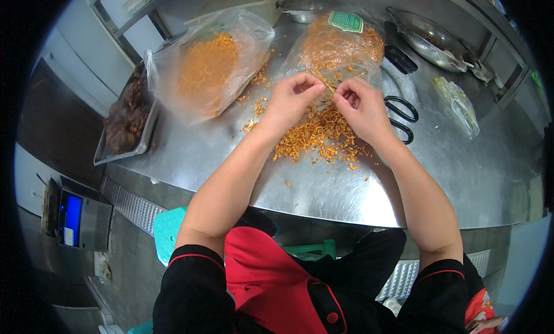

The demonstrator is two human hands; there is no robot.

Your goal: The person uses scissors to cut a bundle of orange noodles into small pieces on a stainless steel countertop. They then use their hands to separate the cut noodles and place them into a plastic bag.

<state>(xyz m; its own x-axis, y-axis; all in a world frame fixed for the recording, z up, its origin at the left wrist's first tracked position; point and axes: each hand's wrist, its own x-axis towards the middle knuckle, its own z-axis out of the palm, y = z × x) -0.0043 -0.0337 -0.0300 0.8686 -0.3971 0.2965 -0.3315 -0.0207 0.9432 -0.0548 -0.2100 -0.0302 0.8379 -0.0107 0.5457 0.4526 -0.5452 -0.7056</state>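
A thin orange strand (pixel 326 81), like dried cordyceps, stretches between my hands above the steel table. My left hand (pixel 295 96) pinches one end between thumb and forefinger, and my right hand (pixel 361 111) grips the other end the same way. Below them spreads a loose pile of short curled orange pieces (pixel 318 137). Just beyond my fingers lies a clear plastic bag (pixel 342 44) packed with orange strands and bearing a green label. Black scissor handles (pixel 404 117) show beside my right wrist; the blades are out of sight.
Left on the steel table (pixel 450 178) sits an open plastic bag (pixel 207 74) of orange strands. A metal tray (pixel 147 139) holds dark brown meat-like chunks. Farther back are a metal bowl (pixel 303 16), a black plastic tray (pixel 400 59), a large pan (pixel 433 48) and a small wrapped packet (pixel 458 104).
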